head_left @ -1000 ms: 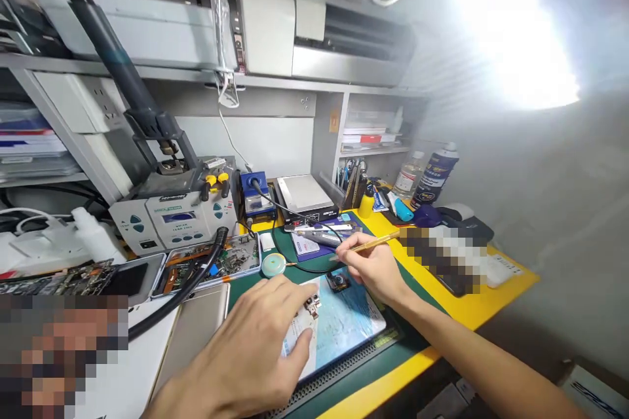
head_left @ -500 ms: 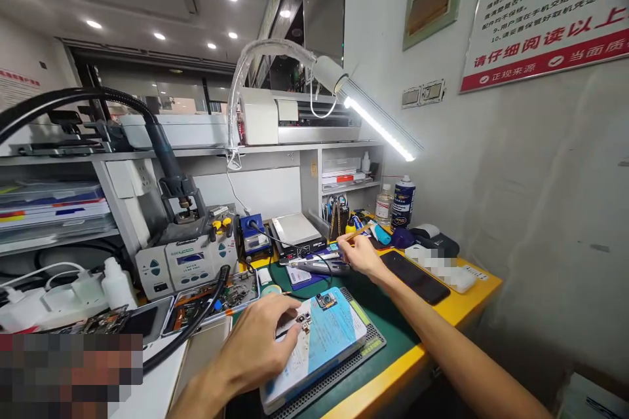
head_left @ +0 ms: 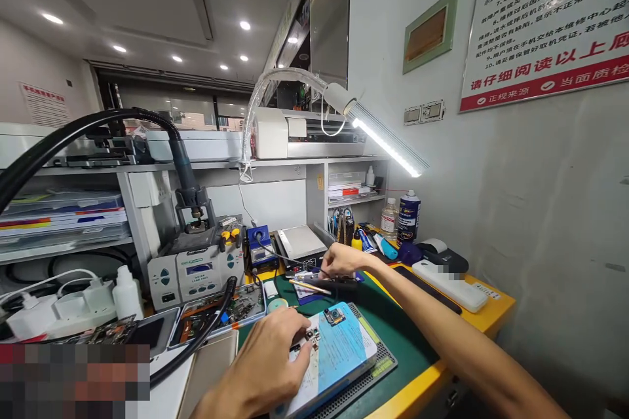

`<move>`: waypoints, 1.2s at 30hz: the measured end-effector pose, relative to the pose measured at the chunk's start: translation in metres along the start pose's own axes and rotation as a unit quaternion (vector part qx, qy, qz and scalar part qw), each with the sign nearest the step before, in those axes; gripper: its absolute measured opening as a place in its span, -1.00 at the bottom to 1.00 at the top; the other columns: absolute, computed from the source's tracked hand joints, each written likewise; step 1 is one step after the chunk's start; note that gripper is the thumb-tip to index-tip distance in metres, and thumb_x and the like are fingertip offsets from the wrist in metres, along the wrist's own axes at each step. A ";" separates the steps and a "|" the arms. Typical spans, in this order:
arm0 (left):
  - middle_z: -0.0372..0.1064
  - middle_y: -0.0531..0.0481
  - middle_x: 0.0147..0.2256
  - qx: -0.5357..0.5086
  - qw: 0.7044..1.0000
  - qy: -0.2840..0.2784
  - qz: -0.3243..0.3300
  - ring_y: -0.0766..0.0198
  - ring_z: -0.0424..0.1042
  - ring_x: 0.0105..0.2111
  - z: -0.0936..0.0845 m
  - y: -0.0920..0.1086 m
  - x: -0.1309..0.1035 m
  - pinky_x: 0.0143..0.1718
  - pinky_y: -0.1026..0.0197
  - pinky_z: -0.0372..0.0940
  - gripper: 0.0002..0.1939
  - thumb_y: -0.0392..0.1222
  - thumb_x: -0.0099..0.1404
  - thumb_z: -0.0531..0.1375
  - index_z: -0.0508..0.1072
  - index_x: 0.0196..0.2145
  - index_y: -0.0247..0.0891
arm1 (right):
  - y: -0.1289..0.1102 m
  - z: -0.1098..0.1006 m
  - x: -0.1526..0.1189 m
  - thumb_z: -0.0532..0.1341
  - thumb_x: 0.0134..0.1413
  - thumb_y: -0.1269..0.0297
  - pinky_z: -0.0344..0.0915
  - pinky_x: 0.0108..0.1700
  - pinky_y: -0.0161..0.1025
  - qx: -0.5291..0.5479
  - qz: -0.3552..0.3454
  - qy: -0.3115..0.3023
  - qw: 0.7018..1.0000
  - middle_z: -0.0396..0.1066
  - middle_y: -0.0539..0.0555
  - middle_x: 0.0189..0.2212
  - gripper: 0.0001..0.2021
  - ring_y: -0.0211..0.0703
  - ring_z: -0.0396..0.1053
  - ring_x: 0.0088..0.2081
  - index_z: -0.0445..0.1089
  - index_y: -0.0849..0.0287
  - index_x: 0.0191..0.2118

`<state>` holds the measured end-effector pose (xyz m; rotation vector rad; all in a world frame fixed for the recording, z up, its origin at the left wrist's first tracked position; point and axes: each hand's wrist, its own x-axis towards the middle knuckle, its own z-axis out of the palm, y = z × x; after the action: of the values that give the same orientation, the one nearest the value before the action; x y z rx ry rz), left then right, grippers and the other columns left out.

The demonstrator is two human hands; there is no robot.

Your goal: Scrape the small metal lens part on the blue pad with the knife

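My left hand [head_left: 275, 357] rests on a blue and white box [head_left: 339, 353], thumb and fingers apart around small electronic parts [head_left: 310, 335] on its top. A small camera-like module [head_left: 335, 315] lies near the box's far edge. Beyond the box, my right hand [head_left: 343, 260] is closed with fingertips pressed together over several tools; what it holds, if anything, is too small to make out. A thin brown-and-white stick [head_left: 310, 286] lies just left of it.
A tray of parts [head_left: 246, 304] and a black hose [head_left: 204, 327] are at the left. A soldering holder [head_left: 260, 249] stands behind. At the right lie a black phone [head_left: 432, 291] and a white power strip [head_left: 449, 285]. A lit lamp [head_left: 386, 144] hangs above.
My right hand has moved left and down to the tools, and the stick it held now lies on them. My left hand stays on the box. The view has tilted up.
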<state>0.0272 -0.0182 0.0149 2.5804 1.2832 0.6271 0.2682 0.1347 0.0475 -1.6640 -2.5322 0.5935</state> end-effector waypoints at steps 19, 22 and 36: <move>0.40 -0.04 -0.11 -0.029 0.999 0.023 0.024 0.20 0.40 -0.09 0.005 -0.011 0.003 -0.03 -0.01 0.34 -0.76 -0.04 0.35 0.19 0.43 -0.16 -0.27 | 0.053 -0.019 -0.071 0.18 0.35 0.17 0.48 -0.30 -0.19 0.151 -0.042 0.146 0.977 0.48 0.08 -0.17 -0.73 -0.19 0.49 -0.31 0.38 0.23 0.03; 0.38 -0.06 -0.05 -0.041 0.999 0.022 0.013 0.17 0.38 -0.04 0.006 -0.012 0.003 0.01 -0.03 0.32 -0.78 -0.06 0.34 0.20 0.44 -0.15 -0.26 | 0.061 -0.015 -0.087 0.16 0.37 0.14 0.40 -0.47 -0.32 0.193 -0.072 0.088 0.975 0.45 0.00 -0.32 -0.74 -0.31 0.40 -0.48 0.39 0.24 -0.04; 0.39 -0.05 -0.15 -0.030 0.998 0.017 -0.046 0.11 0.31 -0.10 0.019 -0.005 0.005 -0.07 -0.03 0.29 -0.80 -0.10 0.36 0.08 0.46 -0.20 -0.16 | 0.060 -0.006 -0.087 0.26 0.26 0.14 0.40 -0.08 -0.04 0.169 -0.127 -0.070 0.975 0.50 0.04 -0.27 -0.76 -0.09 0.47 -0.19 0.49 0.24 -0.17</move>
<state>0.0347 -0.0107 -0.0022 2.4580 1.3630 0.6827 0.3580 0.0797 0.0466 -1.2033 -2.4971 1.0754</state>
